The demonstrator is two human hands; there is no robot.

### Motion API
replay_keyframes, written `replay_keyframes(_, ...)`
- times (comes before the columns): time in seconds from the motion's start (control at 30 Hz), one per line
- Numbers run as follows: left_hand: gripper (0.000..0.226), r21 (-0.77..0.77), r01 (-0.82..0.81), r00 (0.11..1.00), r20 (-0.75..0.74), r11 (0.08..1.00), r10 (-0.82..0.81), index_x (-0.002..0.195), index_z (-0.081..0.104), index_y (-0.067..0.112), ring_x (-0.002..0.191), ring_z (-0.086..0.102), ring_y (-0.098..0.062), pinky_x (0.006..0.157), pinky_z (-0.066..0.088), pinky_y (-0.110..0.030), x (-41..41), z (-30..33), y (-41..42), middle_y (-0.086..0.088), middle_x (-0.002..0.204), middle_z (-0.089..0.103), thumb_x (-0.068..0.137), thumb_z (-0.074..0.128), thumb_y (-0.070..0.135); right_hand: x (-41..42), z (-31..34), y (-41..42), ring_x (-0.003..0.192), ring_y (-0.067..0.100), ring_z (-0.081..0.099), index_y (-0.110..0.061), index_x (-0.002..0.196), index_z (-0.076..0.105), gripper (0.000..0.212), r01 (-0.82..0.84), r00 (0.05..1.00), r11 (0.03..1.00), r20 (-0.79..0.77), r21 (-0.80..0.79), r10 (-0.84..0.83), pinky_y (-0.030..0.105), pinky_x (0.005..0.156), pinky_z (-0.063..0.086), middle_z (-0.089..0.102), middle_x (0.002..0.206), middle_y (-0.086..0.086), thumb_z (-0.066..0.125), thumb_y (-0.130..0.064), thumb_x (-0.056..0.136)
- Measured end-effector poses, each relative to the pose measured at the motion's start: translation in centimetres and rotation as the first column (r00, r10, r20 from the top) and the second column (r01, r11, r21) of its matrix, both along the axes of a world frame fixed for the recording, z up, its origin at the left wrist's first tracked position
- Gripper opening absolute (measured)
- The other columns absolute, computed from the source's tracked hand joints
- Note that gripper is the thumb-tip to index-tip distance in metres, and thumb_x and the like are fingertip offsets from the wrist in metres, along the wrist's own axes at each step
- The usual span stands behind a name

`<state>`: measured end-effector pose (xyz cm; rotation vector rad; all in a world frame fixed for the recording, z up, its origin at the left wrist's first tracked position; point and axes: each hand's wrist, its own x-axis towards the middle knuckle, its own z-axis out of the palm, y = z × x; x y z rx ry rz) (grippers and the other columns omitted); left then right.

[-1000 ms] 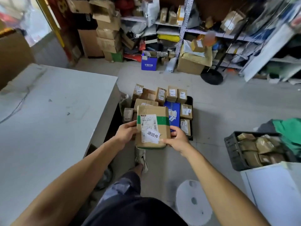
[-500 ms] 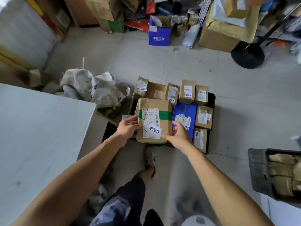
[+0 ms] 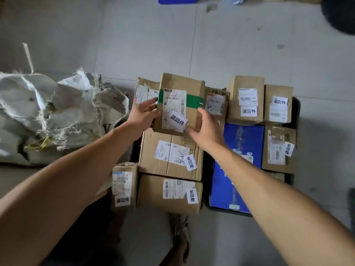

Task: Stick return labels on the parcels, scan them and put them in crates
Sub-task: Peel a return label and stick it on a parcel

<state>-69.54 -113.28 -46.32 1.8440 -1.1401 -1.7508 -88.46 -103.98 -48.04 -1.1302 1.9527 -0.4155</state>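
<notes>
Parcels of brown cardboard are shown packed side by side in a black crate on the grey floor, each marked with a white return label. A crumpled woven sack is seen to the left of the crate, and a flat blue box lies among the parcels on the right. One green-taped parcel is held tilted above the rear row, over the largest box. It is gripped on its left edge by the left hand, fingers curled round the side, and on its right edge by the right hand. Its return label is stuck askew on the upper face.
</notes>
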Motion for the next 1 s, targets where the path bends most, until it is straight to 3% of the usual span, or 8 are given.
replay_keyframes(0.13,0.047,-0.13,0.187,0.957,0.249,0.974,-0.15,0.14,0.058,0.01,0.109,0.068,-0.009,0.089,0.06,-0.029,0.5,-4.2,-1.5,-0.001,0.128,0.067,0.095,0.066,0.002,0.5,-3.2,-1.3,0.117,0.028,0.057,-0.021,0.15,0.038,0.067,-0.126,0.985,0.992,-0.118,0.03,0.129,0.032,0.084,0.046,0.053,0.133,0.012,0.069,-0.038,0.093)
replay_keyframes(0.23,0.041,-0.22,0.248,0.922,0.353,0.943,-0.16,0.136,0.063,0.011,0.116,0.063,-0.009,0.075,0.047,0.0,0.6,-5.0,-1.2,-0.006,0.129,0.067,0.095,0.068,0.007,1.0,-3.9,-2.0,0.106,0.029,0.061,-0.016,0.144,0.044,0.06,-0.22,0.948,0.974,-0.225,0.044,0.224,0.036,0.075,0.052,0.055,0.126,0.011,0.066,-0.042,0.095)
replay_keyframes(0.33,0.032,-0.28,0.256,0.917,0.373,0.926,-0.14,0.129,0.069,0.013,0.104,0.065,0.0,0.071,0.047,0.001,0.4,-5.1,-1.6,-0.003,0.122,0.072,0.097,0.067,0.015,0.9,-3.7,-2.7,0.107,0.029,0.059,-0.015,0.142,0.047,0.058,-0.223,0.948,0.974,-0.225,0.037,0.226,0.039,0.079,0.054,0.056,0.125,0.012,0.068,-0.041,0.094)
replay_keyframes(0.47,0.039,-0.221,0.364,0.859,0.455,0.905,-0.235,0.124,0.072,0.014,0.112,0.068,-0.009,0.075,0.048,-0.001,-0.1,-5.2,-2.3,-0.003,0.124,0.072,0.09,0.064,-0.004,0.8,-3.7,-3.7,0.113,0.03,0.056,-0.013,0.136,0.057,0.045,-0.192,0.958,0.977,-0.199,0.089,0.206,0.036,0.086,0.047,0.053,0.128,0.013,0.067,-0.031,0.096)
replay_keyframes(0.57,0.039,-0.148,0.509,0.763,0.533,0.848,-0.366,0.106,0.076,0.03,0.106,0.065,-0.011,0.056,0.04,0.003,-0.5,-5.8,-1.7,0.005,0.124,0.071,0.087,0.061,-0.001,1.2,-4.4,-4.0,0.111,0.032,0.059,-0.013,0.127,0.067,0.034,-0.241,0.949,0.952,-0.158,0.191,0.272,0.032,0.085,0.047,0.053,0.126,0.013,0.068,-0.02,0.093)
replay_keyframes(0.67,0.035,-0.079,0.525,0.721,0.57,0.848,-0.394,0.114,0.075,0.031,0.101,0.066,-0.018,0.063,0.049,-0.015,0.0,-5.1,0.1,0.0,0.124,0.071,0.091,0.062,0.009,1.7,-3.9,-2.9,0.113,0.031,0.061,-0.019,0.127,0.067,0.037,-0.269,0.954,0.921,-0.055,0.28,0.295,0.028,0.079,0.043,0.062,0.125,0.01,0.067,-0.017,0.09)
replay_keyframes(0.8,0.039,0.029,0.53,0.702,0.546,0.848,-0.457,0.129,0.068,0.016,0.122,0.062,-0.026,0.101,0.047,-0.028,0.4,-1.6,4.4,-0.009,0.13,0.068,0.092,0.061,0.009,0.7,0.8,-0.1,0.134,0.026,0.05,-0.019,0.148,0.05,0.054,-0.299,0.952,0.887,0.048,0.352,0.302,0.029,0.104,0.043,0.051,0.149,0.006,0.063,-0.021,0.095)
replay_keyframes(1.0,0.033,0.144,0.458,0.745,0.476,0.877,-0.467,0.129,0.069,0.02,0.112,0.065,-0.014,0.088,0.042,-0.015,0.0,11.4,11.0,0.001,0.127,0.07,0.096,0.062,0.021,-2.8,15.2,5.8,0.116,0.027,0.061,-0.016,0.136,0.059,0.04,-0.29,0.956,0.879,0.071,0.379,0.285,0.032,0.096,0.05,0.062,0.133,0.007,0.061,-0.023,0.097)
